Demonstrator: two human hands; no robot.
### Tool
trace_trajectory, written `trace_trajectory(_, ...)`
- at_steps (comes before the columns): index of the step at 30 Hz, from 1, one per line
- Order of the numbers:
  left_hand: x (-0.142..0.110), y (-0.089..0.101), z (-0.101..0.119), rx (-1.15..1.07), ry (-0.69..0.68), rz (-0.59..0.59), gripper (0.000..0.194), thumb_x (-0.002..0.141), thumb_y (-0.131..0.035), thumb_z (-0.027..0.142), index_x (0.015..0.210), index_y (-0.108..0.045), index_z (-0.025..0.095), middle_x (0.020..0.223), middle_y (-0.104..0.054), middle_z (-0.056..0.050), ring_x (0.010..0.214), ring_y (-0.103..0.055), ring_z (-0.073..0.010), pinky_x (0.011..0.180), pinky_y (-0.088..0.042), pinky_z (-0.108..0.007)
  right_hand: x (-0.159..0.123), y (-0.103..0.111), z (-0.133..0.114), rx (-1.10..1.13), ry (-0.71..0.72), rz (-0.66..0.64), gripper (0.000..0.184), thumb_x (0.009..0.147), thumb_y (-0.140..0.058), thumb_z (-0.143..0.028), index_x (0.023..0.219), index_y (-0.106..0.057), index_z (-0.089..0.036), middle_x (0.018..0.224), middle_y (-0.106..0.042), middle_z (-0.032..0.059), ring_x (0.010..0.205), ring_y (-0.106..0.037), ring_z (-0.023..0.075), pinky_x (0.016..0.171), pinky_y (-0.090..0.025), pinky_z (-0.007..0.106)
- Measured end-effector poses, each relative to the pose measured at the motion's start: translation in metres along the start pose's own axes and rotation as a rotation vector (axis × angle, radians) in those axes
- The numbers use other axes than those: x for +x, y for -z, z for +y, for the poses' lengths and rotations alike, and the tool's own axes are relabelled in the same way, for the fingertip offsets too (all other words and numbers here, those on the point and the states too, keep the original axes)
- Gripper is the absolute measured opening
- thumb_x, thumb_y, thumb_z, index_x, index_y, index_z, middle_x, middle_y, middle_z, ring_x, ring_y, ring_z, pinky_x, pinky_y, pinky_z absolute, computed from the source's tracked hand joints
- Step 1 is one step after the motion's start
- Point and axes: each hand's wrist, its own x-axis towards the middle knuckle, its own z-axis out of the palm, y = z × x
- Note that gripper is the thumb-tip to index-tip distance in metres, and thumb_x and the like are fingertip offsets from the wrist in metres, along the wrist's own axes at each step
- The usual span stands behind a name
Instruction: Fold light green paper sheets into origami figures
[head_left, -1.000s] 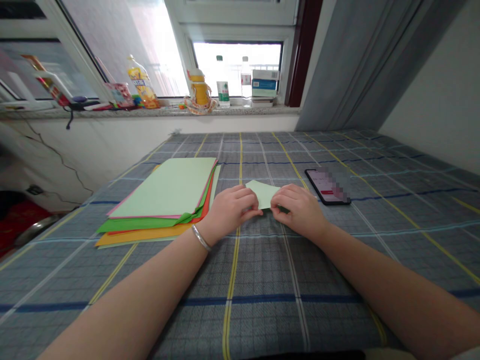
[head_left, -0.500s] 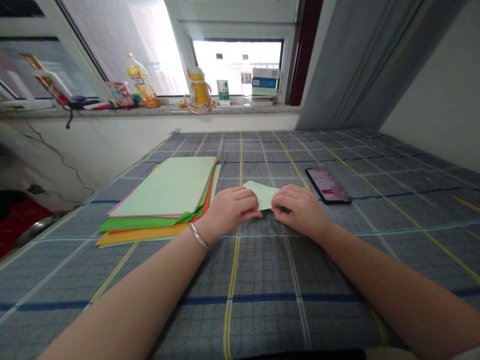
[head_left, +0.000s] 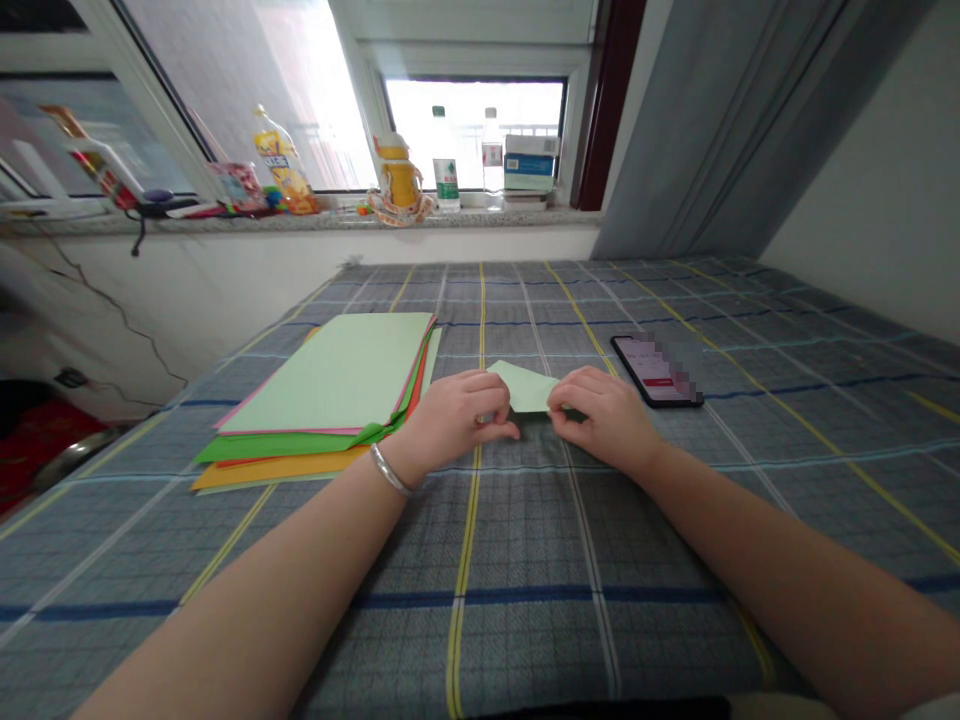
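A small folded piece of pale green paper (head_left: 527,389) lies on the plaid cloth between my two hands, its far point facing away from me. My left hand (head_left: 454,420) pinches its left side, and my right hand (head_left: 604,420) holds its right side, with a darker green edge showing under those fingers. The paper's near part is hidden by my fingers. A silver bangle (head_left: 390,470) circles my left wrist. Left of that hand lies a stack of pale green, green, red and orange paper sheets (head_left: 330,375).
A smartphone (head_left: 656,370) with a partly blurred screen lies to the right of my right hand. The blue-grey plaid cloth (head_left: 525,540) covers the surface. Bottles and boxes stand on a stone windowsill (head_left: 322,221) beyond it, with a grey curtain at the right.
My hands have eased slightly apart, the left shifting left and the right shifting right. The green paper between them has stayed nearly in place, and the head view has tilted slightly.
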Motion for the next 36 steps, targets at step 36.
trace_trajectory(36,-0.008,-0.041,-0.023,-0.082,0.673,-0.005,0.028,0.082,-0.056,0.024,0.109,-0.063,0.02,0.091,-0.066,-0.005,0.082,-0.063,-0.0193,0.076,-0.051,-0.034,-0.018,-0.019,0.055,0.556,-0.732,-0.22,0.019,0.077,-0.057,-0.021,0.096,-0.059,-0.021,0.056,-0.062,-0.0054,0.04,-0.052,0.0108,0.038,-0.037,0.023)
